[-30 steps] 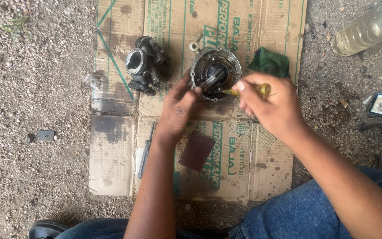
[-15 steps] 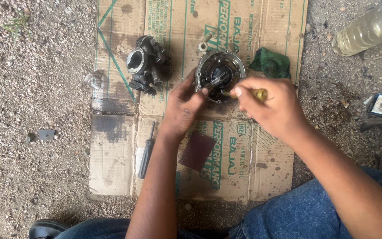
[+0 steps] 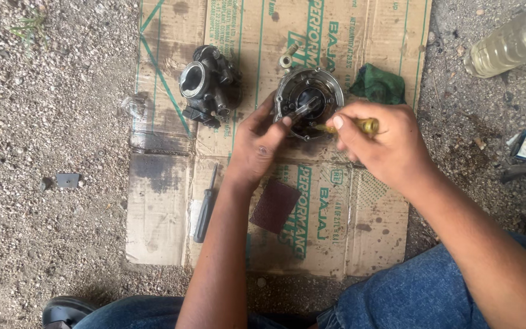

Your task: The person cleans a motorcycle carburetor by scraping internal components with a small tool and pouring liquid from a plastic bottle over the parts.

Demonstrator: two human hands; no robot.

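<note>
A round metal engine part with a dark centre lies on flattened cardboard. My left hand grips its near left rim, with thumb and fingers touching a metal shaft at its middle. My right hand is closed around a yellow-handled screwdriver whose tip points into the part from the right. A dark carburettor body stands to the left of the part, apart from both hands.
A black-handled screwdriver and a dark red square of abrasive paper lie on the cardboard near my left forearm. A green rag, a small nut, a bottle of yellowish liquid and gravel surround the sheet.
The yellow-handled screwdriver in my right hand has shifted slightly at the round part. My left hand has adjusted its hold on the rim and shaft.
</note>
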